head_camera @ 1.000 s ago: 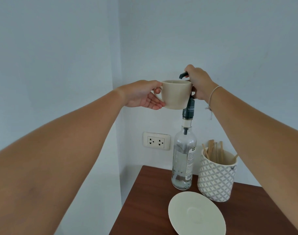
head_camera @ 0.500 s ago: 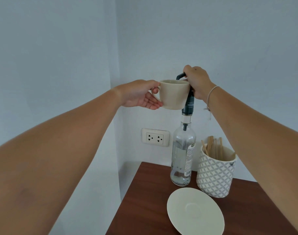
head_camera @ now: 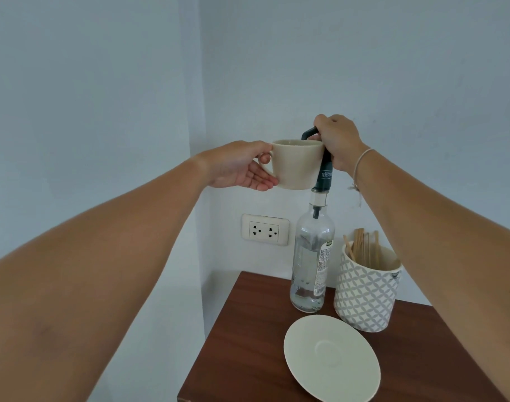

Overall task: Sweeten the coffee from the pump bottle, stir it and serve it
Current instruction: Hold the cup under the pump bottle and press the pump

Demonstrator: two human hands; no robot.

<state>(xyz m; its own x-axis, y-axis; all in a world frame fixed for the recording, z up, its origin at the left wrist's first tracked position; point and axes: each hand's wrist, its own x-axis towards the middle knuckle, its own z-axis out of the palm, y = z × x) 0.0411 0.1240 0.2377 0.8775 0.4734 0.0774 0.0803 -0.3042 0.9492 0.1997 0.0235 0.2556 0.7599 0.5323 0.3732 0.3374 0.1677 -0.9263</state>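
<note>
Cream cup (head_camera: 296, 165) held aloft by left hand (head_camera: 239, 166), grip pinching its handle, rim under dark pump spout (head_camera: 309, 132) | right hand (head_camera: 336, 140) clenched on pump top | glass pump bottle (head_camera: 311, 265) upright on tabletop (head_camera: 248, 343), beside patterned stirrer pot (head_camera: 364, 294) | saucer (head_camera: 332, 358) in front.

I stand at a small coffee corner in what looks like a home or guest room, where plain pale walls (head_camera: 335, 53) meet above a dark wooden side table (head_camera: 248, 343). On it sit a glass pump bottle (head_camera: 311, 265), a patterned ceramic holder (head_camera: 364, 297) of wooden stirrers (head_camera: 361, 248) and a cream saucer (head_camera: 332, 358). A double wall socket (head_camera: 265, 230) is set just above the tabletop.
</note>
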